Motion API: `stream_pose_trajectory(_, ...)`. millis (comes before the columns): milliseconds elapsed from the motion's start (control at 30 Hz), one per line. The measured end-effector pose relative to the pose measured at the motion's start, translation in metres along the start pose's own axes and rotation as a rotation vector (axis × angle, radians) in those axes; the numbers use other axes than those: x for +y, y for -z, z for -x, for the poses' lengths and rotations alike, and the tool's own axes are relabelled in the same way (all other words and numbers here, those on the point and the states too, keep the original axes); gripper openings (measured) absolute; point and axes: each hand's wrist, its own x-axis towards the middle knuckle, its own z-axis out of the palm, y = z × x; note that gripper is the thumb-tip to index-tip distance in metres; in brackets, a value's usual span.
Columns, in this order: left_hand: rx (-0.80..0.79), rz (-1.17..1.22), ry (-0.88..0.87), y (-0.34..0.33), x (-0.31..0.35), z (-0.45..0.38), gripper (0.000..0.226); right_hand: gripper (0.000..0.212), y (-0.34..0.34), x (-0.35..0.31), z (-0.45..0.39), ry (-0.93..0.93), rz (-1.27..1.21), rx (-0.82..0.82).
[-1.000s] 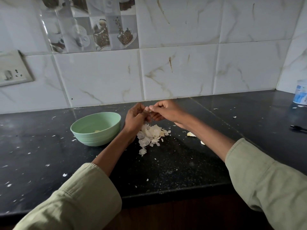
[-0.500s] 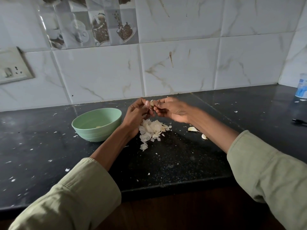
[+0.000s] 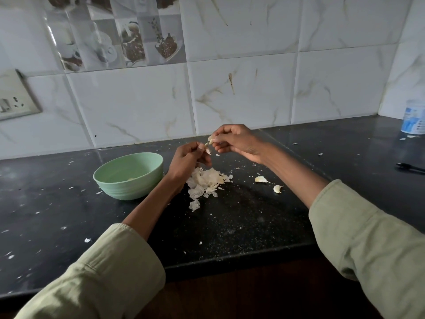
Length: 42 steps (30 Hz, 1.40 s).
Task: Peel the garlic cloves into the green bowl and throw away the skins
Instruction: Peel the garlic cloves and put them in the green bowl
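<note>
Above a heap of white garlic skins [image 3: 207, 180] my two hands meet. My left hand [image 3: 187, 160] pinches a garlic clove [image 3: 207, 150] between thumb and fingers. My right hand [image 3: 234, 140] pinches a strip of skin [image 3: 210, 138] at the clove's top, pulled slightly up and away. The green bowl [image 3: 119, 180] stands just left of my left wrist, with a pale piece at its bottom. Two unpeeled cloves [image 3: 261, 179] [image 3: 277, 188] lie on the black counter under my right forearm.
The black counter [image 3: 241, 222] is strewn with small skin flakes. A black pen [image 3: 410, 168] lies at the far right, and a white and blue tub [image 3: 414, 120] stands in the back right corner. A tiled wall with a switch plate [image 3: 13, 97] is behind.
My hands have drawn apart a little: the right hand has lifted up and right, pulling a strip of skin off the clove in my left hand.
</note>
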Motion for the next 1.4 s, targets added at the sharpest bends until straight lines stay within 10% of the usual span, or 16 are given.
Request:
stream_pose_trajectory(800,-0.15,-0.367,-0.101,0.005,-0.015,-0.009,0.017,0.017,0.01,-0.004,0.009,0.036,0.542,-0.097)
stream_pose_trajectory(1100,-0.124,-0.122,-0.041,0.003,-0.001,-0.002,0.044,0.014,0.011,-0.001,0.006,0.078,0.67,-0.099)
stream_pose_trajectory(1400,-0.016,-0.161,-0.029,0.003,-0.006,-0.003,0.022,0.015,0.011,-0.01,0.012,0.067,0.537,-0.115)
